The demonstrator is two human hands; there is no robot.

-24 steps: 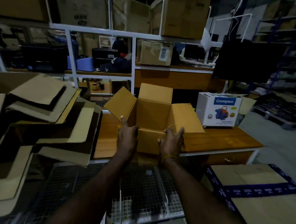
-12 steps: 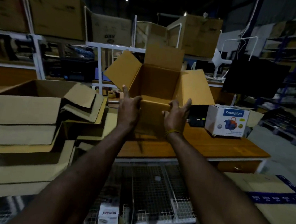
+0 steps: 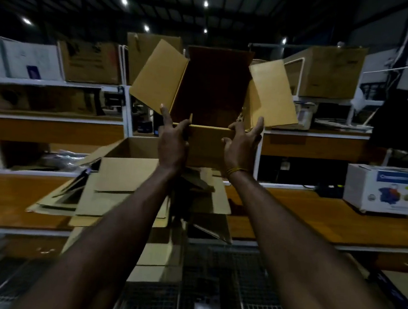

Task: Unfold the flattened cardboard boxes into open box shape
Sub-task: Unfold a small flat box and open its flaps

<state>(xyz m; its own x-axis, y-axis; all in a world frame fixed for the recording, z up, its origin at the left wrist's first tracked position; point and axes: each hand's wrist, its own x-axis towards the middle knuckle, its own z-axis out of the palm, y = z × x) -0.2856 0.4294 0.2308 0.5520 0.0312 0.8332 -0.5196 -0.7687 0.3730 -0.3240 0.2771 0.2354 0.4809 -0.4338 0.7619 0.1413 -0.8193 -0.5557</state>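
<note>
- An opened cardboard box (image 3: 214, 93) is held up in the air at arm's length, well above the wooden table (image 3: 328, 223), its mouth turned toward the camera.
- The side flaps are splayed outward to left and right, the far flap stands up, and the near flap hangs down between the wrists.
- The near edge of the box lies crosswise between the two hands, so both are equally near it; the box body extends away and upward from the grip.
- The left hand (image 3: 173, 142) is closed over the left end of that near edge, thumb over the edge, forefinger stretched up along the left corner.
- The right hand (image 3: 242, 146) grasps the right end of the same edge, thumb curled over the front, fingers spread toward the right flap.
- By judgement, this box is already in open shape and only needs setting down.
- A pile of flattened boxes (image 3: 124, 196) lies on the table below, just left of the arms.
- A white printed carton (image 3: 381, 189) stands well to the right.
</note>
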